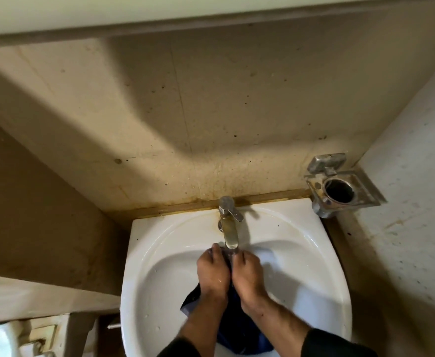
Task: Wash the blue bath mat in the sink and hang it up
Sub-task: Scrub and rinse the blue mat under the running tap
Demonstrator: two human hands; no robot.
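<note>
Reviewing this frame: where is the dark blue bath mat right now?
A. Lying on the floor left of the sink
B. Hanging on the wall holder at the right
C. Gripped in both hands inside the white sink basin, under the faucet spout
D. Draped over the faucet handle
C: the left hand and right hand clutch the dark blue bath mat within the white ceramic sink basin, just below the metal faucet spout.

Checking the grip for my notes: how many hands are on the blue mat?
2: left hand and right hand, side by side gripping the blue bath mat under the faucet.
</note>
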